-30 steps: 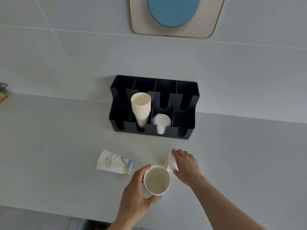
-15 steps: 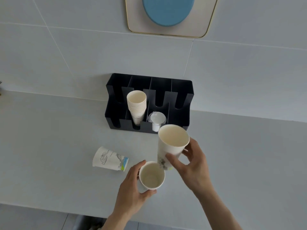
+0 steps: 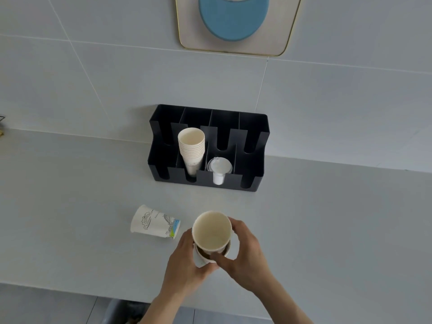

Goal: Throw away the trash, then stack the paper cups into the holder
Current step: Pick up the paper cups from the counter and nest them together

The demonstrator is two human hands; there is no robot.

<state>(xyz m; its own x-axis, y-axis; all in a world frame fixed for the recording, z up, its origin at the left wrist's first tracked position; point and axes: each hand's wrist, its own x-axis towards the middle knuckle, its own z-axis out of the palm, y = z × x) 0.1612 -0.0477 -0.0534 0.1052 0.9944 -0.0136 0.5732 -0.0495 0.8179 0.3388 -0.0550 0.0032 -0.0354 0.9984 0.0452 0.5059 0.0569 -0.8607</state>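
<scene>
Near the counter's front edge my left hand (image 3: 187, 260) grips an upright paper cup (image 3: 203, 257), mostly hidden. My right hand (image 3: 246, 253) holds a second paper cup (image 3: 211, 231) whose base sits partly inside the first. A third printed paper cup (image 3: 155, 222) lies on its side to the left, apart from both hands. Against the wall stands the black holder (image 3: 252, 146). A stack of paper cups (image 3: 192, 150) fills one front compartment, and clear lids (image 3: 219, 167) sit in the compartment beside it.
The grey counter (image 3: 327, 218) runs left and right, with its front edge (image 3: 70, 288) close to me and floor below. A framed picture (image 3: 233, 22) hangs on the tiled wall above the holder. A small dark object (image 3: 1, 125) shows at the far left edge.
My right hand picked a cup up from the counter, raised it, then lowered it into the cup in my left hand. The lying cup has not moved.
</scene>
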